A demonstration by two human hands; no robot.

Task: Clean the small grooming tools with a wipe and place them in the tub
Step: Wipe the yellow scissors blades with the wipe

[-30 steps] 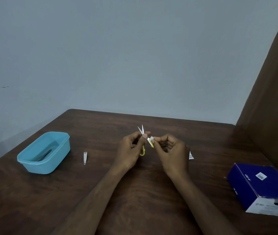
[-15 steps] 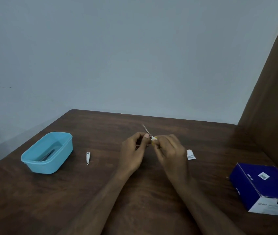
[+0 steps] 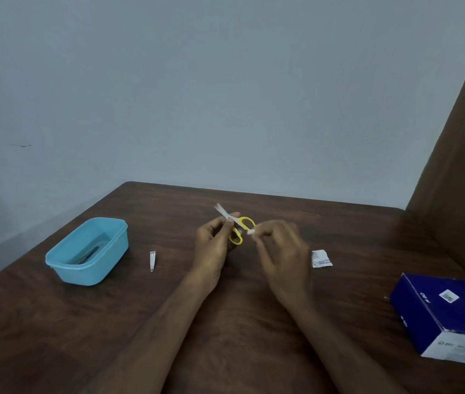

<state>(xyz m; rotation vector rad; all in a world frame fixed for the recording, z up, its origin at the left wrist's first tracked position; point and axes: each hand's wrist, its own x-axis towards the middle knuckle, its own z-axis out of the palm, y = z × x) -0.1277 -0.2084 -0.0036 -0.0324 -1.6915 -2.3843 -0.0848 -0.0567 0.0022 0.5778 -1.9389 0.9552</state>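
My left hand (image 3: 216,242) pinches small yellow-handled scissors (image 3: 239,229) near the pivot, blades pointing up and left, handles toward the right. My right hand (image 3: 279,248) pinches a small white wipe (image 3: 251,231) just beside the yellow handles. A silver nail clipper (image 3: 152,261) lies on the wooden table (image 3: 225,322) to the left of my hands. Further left stands the light blue tub (image 3: 89,251), with a dark slim tool lying inside it.
An opened white wipe sachet (image 3: 321,259) lies to the right of my right hand. A dark blue box (image 3: 447,314) sits at the table's right edge. A brown panel (image 3: 458,180) rises along the right side, and a pale wall stands behind.
The scissors have turned in my left hand, so the yellow handles now show on the right. My right hand with the wipe has slid from the blades to the handles.
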